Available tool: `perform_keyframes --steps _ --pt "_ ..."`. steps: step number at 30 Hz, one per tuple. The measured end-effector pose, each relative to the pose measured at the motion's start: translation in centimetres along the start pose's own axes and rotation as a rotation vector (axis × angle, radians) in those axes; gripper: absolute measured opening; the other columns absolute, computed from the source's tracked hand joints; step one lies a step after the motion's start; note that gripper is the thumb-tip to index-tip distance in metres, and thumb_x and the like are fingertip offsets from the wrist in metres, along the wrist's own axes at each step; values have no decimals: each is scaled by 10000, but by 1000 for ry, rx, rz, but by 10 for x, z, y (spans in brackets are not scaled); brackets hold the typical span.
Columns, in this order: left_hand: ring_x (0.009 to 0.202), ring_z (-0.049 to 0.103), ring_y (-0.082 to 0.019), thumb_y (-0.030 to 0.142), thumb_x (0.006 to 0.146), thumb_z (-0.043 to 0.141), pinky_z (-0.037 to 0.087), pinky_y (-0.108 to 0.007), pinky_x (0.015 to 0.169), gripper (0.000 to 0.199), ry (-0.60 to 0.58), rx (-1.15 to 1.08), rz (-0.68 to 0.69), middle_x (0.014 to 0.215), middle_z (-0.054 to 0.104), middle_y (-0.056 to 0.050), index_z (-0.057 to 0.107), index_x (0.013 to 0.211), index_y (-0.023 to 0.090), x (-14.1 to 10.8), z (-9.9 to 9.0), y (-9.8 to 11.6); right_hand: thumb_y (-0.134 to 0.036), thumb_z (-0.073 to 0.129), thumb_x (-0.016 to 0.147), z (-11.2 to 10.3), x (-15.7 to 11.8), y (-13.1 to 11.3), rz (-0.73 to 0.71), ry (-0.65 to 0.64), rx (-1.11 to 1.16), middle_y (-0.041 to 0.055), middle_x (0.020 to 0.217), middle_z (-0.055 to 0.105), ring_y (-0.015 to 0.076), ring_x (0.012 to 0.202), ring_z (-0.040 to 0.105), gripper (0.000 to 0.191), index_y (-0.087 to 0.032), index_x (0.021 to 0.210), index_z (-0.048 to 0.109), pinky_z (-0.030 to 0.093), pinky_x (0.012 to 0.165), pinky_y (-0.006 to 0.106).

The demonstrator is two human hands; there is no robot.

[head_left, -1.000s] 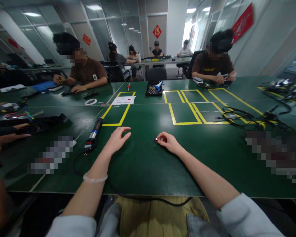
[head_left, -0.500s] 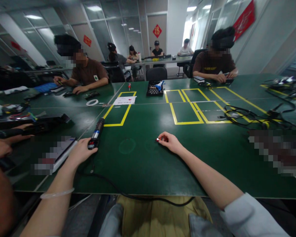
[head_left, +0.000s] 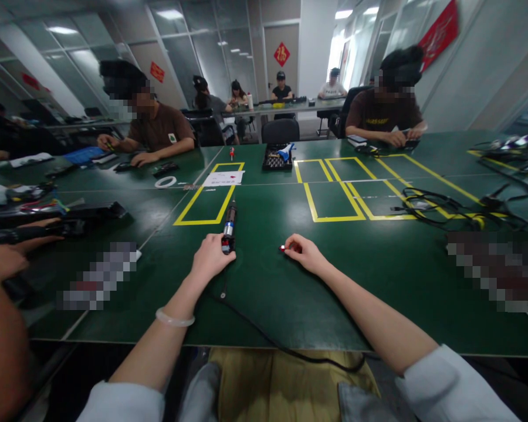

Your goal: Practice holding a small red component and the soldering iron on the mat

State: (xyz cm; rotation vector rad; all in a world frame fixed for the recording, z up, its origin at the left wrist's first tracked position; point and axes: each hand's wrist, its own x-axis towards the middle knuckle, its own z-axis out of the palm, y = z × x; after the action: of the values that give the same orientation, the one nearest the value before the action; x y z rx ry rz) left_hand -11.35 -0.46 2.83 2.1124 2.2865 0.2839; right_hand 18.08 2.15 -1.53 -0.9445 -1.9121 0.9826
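Note:
My left hand (head_left: 212, 256) is closed round the rear end of an electric screwdriver (head_left: 229, 227), black with a silver and blue band. Its tip points away from me, toward the yellow tape frame, and a black cord (head_left: 264, 331) trails from its back end over the table edge. To the right, my right hand (head_left: 305, 252) pinches a small red and white piece (head_left: 282, 248) between thumb and fingers, at the table surface. The piece is too small to name its kind. Bare green tabletop lies between both hands.
Yellow tape frames (head_left: 337, 218) mark the green table. A white paper sheet (head_left: 223, 178), a tape roll (head_left: 165, 182), a small red screwdriver (head_left: 232, 153) and a black tray (head_left: 277, 158) lie farther back. Tangled cables (head_left: 426, 205) are at right. A co-worker's arm (head_left: 2, 305) is at left.
My left hand has carried the electric screwdriver rightward from the left side, its cord shifting along. My right hand stays in about the same place with the small piece.

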Motion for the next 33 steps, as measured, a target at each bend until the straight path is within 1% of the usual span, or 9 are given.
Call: perform_keyframes --steps 5,7,9,12,16,21,27,30,33 --pt "1052 537 -270 420 737 589 470 -338 801 535 12 -61 166 1170 529 -124 500 1209 185 -10 12 72 -210 577 795 1 0 1 -31 33 -21 -20 728 510 113 620 457 43 -191 826 556 385 617 239" --pt "1030 536 -260 397 739 603 457 -327 788 515 32 -76 224 1144 533 -117 494 1202 198 -14 17 91 -200 569 795 2 -1 1 -42 51 -35 -16 745 512 116 628 466 35 -193 823 549 389 621 240" --pt "1011 536 -252 384 743 607 446 -320 779 506 50 -96 273 1121 535 -108 487 1203 211 -17 21 104 -182 566 789 2 -1 0 -60 64 -53 -15 756 507 118 636 471 39 -194 816 541 390 626 241" --pt "1009 534 -255 383 741 612 439 -324 784 528 47 -133 312 1123 530 -106 472 1223 222 -18 26 110 -150 577 772 3 -1 -2 -86 66 -103 -12 764 501 125 656 470 67 -195 794 533 387 639 244" --pt "1037 523 -264 397 740 614 432 -335 809 588 45 -183 314 1171 513 -108 439 1275 228 -18 30 108 -134 589 781 3 -1 -4 -71 34 -147 -3 771 510 134 682 484 64 -191 799 567 392 662 253" --pt "1047 514 -272 390 760 592 423 -350 825 604 61 -162 331 1192 508 -119 417 1308 207 -20 30 108 -148 590 808 3 -1 -4 -72 35 -122 30 898 545 134 732 534 103 -195 879 649 434 725 275" --pt "1021 520 -288 431 784 581 411 -367 815 620 74 -130 326 1158 509 -145 413 1328 184 -20 27 115 -194 588 827 2 -3 -6 -64 53 -123 40 843 613 145 700 553 121 -192 896 687 437 674 278" --pt "1001 517 -300 471 818 531 405 -378 799 633 87 -77 297 1110 515 -166 398 1345 145 -18 26 123 -206 571 836 2 -3 -6 -40 77 -92 36 834 647 145 694 561 132 -184 912 676 439 669 274" --pt "994 512 -285 466 842 501 401 -368 799 617 101 -2 267 1084 521 -152 383 1359 151 -17 26 127 -220 551 844 4 -3 -5 -8 78 -36 29 835 663 134 670 558 147 -174 938 654 442 652 261"
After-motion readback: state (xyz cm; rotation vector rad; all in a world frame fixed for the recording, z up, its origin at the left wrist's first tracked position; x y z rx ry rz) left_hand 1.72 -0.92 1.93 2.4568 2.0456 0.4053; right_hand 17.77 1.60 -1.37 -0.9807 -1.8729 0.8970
